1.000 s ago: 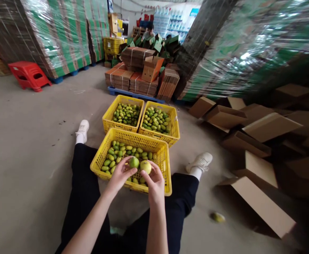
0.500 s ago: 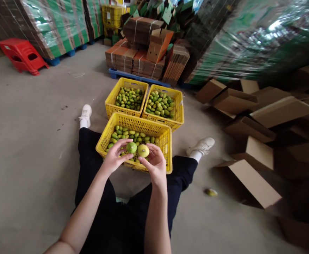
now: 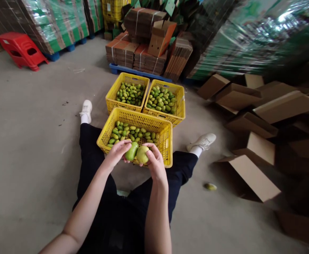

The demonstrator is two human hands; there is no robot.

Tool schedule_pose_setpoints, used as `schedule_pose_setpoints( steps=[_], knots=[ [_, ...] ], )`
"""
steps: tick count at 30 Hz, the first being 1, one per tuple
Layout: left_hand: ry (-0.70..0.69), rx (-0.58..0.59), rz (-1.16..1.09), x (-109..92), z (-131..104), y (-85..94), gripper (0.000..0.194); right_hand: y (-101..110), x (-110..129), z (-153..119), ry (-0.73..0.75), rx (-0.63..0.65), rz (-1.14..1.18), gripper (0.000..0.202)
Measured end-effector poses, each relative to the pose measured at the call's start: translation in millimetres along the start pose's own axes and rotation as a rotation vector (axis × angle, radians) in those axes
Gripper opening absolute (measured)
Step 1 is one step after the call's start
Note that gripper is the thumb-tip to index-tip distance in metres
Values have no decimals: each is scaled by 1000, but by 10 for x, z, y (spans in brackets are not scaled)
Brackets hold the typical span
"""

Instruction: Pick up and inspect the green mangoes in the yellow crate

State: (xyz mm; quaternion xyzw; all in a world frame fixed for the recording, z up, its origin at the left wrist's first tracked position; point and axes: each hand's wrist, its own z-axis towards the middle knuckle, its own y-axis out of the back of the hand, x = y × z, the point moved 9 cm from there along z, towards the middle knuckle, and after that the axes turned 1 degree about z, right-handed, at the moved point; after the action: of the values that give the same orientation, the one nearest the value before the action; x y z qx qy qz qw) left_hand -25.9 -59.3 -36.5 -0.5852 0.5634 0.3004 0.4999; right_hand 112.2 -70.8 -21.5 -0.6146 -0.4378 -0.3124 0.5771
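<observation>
In my left hand, fingers closed around it, is a smooth green mango. My right hand grips a paler, yellow-green mango, thumb on its near side. The two fruits sit side by side, almost touching, above the near edge of a yellow plastic crate. Inside that crate, several green and yellowish mangoes lie mostly toward the far side. Part of the crate's front is hidden behind my hands.
Two more yellow crates, left and right, hold mangoes beyond the near one. A single mango lies on the floor at right, near scattered cardboard boxes. Flattened cartons stack on a blue pallet; a red stool stands far left.
Both mangoes have tilted, now showing more of their sides than their stem ends. My hands have turned with them and sit slightly lower over the crate's near edge. The view has shifted slightly.
</observation>
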Motion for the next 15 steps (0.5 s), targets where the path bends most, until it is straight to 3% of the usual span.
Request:
schedule_pose_setpoints(
  steps=[6,8,12,15],
  knots=[
    [-15,-26,-42,-30,-9,-5,57,-10,-22,38,24,-28,-1,38],
    [-124,-41,-57,-159,-20,17,52,18,50,36,84,-53,1,41],
    [-377,-25,-50,-408,-85,9,48,152,365,-51,365,-206,-51,57],
    [-419,17,-64,-437,-109,-44,45,102,474,-86,438,-170,-131,47]
  ],
)
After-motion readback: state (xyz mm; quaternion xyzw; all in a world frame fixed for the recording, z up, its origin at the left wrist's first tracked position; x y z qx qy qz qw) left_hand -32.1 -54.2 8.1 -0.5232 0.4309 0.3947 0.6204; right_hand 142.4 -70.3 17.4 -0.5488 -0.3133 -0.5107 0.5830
